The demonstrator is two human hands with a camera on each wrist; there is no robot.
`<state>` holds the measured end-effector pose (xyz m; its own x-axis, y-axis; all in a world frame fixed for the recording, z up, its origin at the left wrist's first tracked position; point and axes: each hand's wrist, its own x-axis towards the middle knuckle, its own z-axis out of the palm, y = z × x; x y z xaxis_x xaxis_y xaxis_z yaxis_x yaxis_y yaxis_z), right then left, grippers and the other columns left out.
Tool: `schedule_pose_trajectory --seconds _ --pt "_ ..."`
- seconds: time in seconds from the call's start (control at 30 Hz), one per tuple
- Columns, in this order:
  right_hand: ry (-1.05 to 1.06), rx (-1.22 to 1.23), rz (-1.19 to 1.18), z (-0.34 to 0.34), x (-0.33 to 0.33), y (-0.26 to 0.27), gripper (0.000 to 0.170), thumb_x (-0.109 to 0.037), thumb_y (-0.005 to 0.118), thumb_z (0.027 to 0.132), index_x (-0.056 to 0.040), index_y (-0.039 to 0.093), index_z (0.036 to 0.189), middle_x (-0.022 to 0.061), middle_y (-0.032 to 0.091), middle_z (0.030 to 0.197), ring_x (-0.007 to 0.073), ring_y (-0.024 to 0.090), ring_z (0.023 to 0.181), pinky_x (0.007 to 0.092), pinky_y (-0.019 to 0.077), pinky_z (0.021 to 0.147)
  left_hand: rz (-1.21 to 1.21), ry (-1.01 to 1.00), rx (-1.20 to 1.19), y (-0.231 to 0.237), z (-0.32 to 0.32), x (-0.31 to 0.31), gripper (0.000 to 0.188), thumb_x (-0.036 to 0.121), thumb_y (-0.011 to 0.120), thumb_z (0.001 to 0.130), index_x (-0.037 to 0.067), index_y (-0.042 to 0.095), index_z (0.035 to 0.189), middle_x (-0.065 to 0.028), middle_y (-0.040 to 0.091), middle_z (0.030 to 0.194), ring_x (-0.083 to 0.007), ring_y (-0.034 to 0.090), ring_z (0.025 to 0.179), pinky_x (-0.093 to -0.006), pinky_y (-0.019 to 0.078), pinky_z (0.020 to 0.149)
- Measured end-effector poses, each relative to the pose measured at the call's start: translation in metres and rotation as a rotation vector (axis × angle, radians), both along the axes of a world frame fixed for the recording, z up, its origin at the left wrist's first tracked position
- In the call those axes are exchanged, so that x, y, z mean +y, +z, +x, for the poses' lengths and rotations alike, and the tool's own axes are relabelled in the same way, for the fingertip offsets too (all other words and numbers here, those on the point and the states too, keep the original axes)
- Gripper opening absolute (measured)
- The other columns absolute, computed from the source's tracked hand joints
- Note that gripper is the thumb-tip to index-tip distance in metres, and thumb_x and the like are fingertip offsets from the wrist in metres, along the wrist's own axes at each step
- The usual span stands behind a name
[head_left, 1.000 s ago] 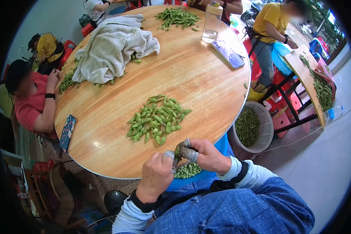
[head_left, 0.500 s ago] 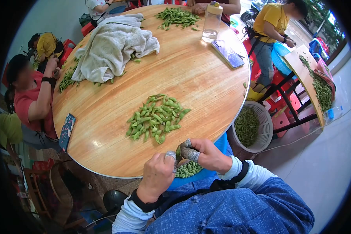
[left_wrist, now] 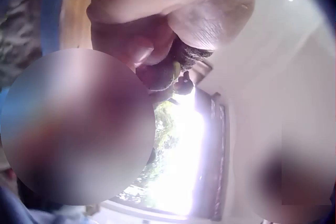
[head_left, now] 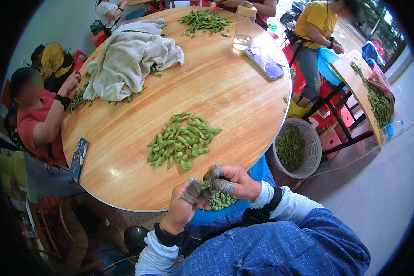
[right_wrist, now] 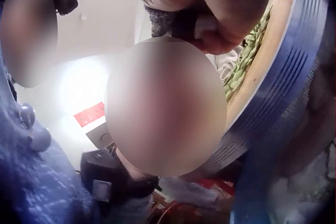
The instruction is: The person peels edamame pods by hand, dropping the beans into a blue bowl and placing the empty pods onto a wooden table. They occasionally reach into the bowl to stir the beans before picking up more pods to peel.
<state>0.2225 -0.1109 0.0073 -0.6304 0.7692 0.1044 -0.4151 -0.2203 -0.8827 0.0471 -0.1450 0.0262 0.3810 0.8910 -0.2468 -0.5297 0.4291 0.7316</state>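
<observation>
My left hand [head_left: 178,210] and right hand [head_left: 240,181] meet close together over the table's near edge, wrapped thumbs and fingers curled inward. Between their fingertips shows a bit of green pod [head_left: 205,184], mostly hidden; both hands pinch at it. A yellow-green sliver of the pod [left_wrist: 176,69] also appears beside the dark finger wrap in the left wrist view. Below the hands, shelled green beans [head_left: 221,201] lie in a blue basin [head_left: 215,216]. A heap of edamame pods [head_left: 181,142] is on the wooden table [head_left: 124,156] just beyond.
A grey towel [head_left: 131,57] covers more pods at the back left. A bottle [head_left: 244,27] and a phone [head_left: 264,63] stand and lie at the far right. A white basket of pods [head_left: 312,149] is on the floor. Other people sit or stand around.
My left hand has turned, bringing its wrapped thumb up into view, and the pod shows less between the fingers. The head view has shifted slightly. The seated person at left has lowered a hand.
</observation>
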Motion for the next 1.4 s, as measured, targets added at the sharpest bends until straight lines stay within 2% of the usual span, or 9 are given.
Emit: schedule_pose_trajectory --seconds 0.1,0.2,0.3,0.4,0.63,1.0,1.17,1.3,1.4 --pt "0.024 -0.020 0.015 0.003 0.002 -0.003 0.017 -0.014 0.052 0.087 -0.0002 0.054 0.097 0.0020 0.056 0.091 0.0101 0.052 0.084 0.0259 0.0425 0.077 -0.205 -0.010 -0.180 -0.002 0.002 0.001 0.010 0.012 0.052 0.086 0.003 0.053 0.082 0.0004 0.049 0.061 -0.0075 0.045 0.052 -0.0219 0.0406 0.049" --pt "-0.032 -0.151 0.110 0.004 0.004 -0.001 0.017 -0.014 0.053 0.087 0.0008 0.054 0.095 0.0028 0.057 0.088 0.0100 0.052 0.082 0.0260 0.0430 0.073 0.104 0.047 0.414 0.003 0.005 0.000 0.012 0.014 0.055 0.085 0.002 0.053 0.083 0.0004 0.051 0.063 -0.0065 0.046 0.054 -0.0206 0.0401 0.050" --pt "-0.059 -0.301 0.240 0.007 0.002 0.009 0.016 -0.013 0.053 0.086 0.0018 0.055 0.091 0.0056 0.058 0.082 0.0110 0.053 0.077 0.0267 0.0435 0.069 0.234 0.046 0.625 0.007 0.011 -0.003 0.010 0.010 0.056 0.084 0.001 0.052 0.085 0.0003 0.052 0.065 -0.0052 0.047 0.056 -0.0196 0.0397 0.051" --pt "-0.050 -0.372 0.399 0.013 0.004 0.016 0.015 -0.011 0.055 0.083 0.0020 0.056 0.090 0.0100 0.058 0.078 0.0153 0.055 0.074 0.0282 0.0437 0.066 0.366 0.023 0.568 -0.008 0.005 -0.005 0.008 0.007 0.056 0.083 0.001 0.052 0.086 0.0005 0.053 0.066 -0.0039 0.046 0.058 -0.0195 0.0390 0.052" --pt "-0.087 -0.610 0.678 0.013 -0.001 0.028 0.015 -0.003 0.059 0.066 0.0005 0.054 0.080 0.0171 0.054 0.073 0.0358 0.053 0.070 0.0384 0.0426 0.061 0.221 -0.110 0.530 -0.002 0.002 -0.006 0.003 0.001 0.048 0.081 0.001 0.051 0.084 0.0037 0.047 0.068 -0.0039 0.042 0.061 -0.0195 0.0355 0.053" --pt "-0.108 -0.688 0.717 0.015 -0.013 0.031 0.014 -0.005 0.059 0.066 -0.0018 0.055 0.079 0.0167 0.053 0.072 0.0362 0.053 0.069 0.0403 0.0428 0.059 0.192 -0.089 0.577 -0.022 0.008 -0.016 0.025 -0.007 0.039 0.070 0.000 0.052 0.090 0.0007 0.049 0.072 -0.0068 0.042 0.067 -0.0204 0.0364 0.060" --pt "-0.086 -0.911 0.620 0.089 -0.003 0.045 0.012 -0.009 0.060 0.069 -0.0048 0.060 0.080 0.0165 0.058 0.074 0.0332 0.058 0.072 0.0376 0.0465 0.063 0.723 -0.210 0.814 0.012 0.020 -0.016 0.028 -0.002 0.052 0.073 -0.001 0.054 0.101 -0.0117 0.058 0.082 -0.0214 0.054 0.069 -0.0294 0.0438 0.064" --pt "-0.304 -1.701 0.638 0.157 0.001 0.052 0.014 -0.010 0.060 0.067 -0.0026 0.060 0.079 0.0184 0.058 0.075 0.0353 0.057 0.074 0.0401 0.0458 0.063 0.978 -0.157 1.083 0.014 0.011 0.010 0.028 0.004 0.062 0.072 0.001 0.056 0.100 -0.0174 0.058 0.090 -0.0290 0.057 0.081 -0.0323 0.0450 0.072" --pt "-0.494 -1.605 0.627 0.169 -0.003 0.045 0.013 -0.009 0.059 0.068 -0.0012 0.059 0.079 0.0186 0.057 0.074 0.0364 0.056 0.072 0.0395 0.0454 0.062 1.074 0.021 1.394 0.017 0.015 0.043 0.018 0.003 0.062 0.069 -0.001 0.058 0.086 -0.0169 0.057 0.086 -0.0316 0.054 0.080 -0.0366 0.0447 0.067"
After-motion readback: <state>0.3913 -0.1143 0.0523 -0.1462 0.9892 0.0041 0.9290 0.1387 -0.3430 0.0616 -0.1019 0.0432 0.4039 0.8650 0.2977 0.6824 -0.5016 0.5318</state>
